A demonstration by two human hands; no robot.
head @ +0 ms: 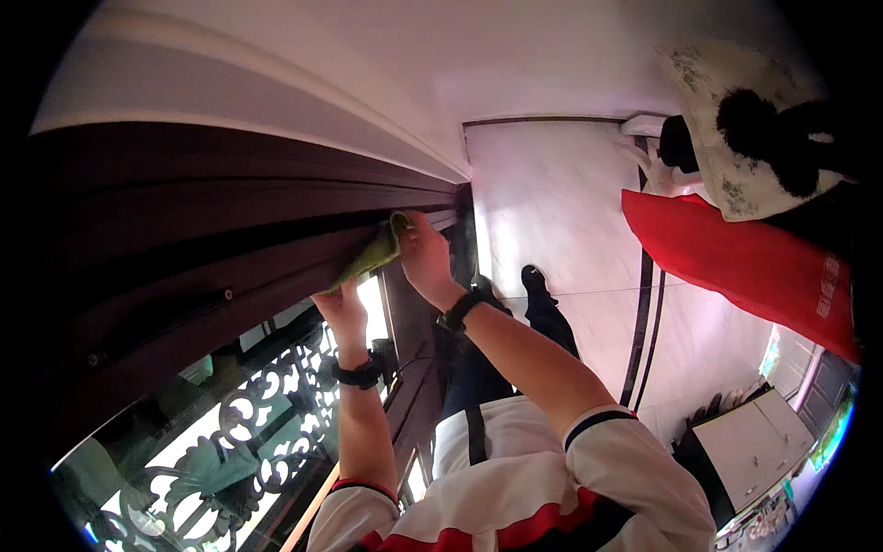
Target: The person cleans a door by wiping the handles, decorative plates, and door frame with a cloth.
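My right hand [425, 254] grips the upper end of a green cloth [374, 252], which lies along the edge of a dark brown door or frame panel [172, 234]. Just below it, my left hand [343, 310] is raised to the cloth's lower end; its fingers are partly hidden behind the cloth and panel, so its hold is unclear. Beneath the panel, a glass pane [227, 455] with ornate dark metal scrollwork lets bright light through. A dark band circles each of my wrists.
At the right, another person's hand [666, 176] shows beside a red cloth or garment [731, 259] and a pale patterned fabric [752, 138]. A white cabinet [752, 448] stands at the lower right on the pale tiled floor [559, 207]. A white wall rises above the panel.
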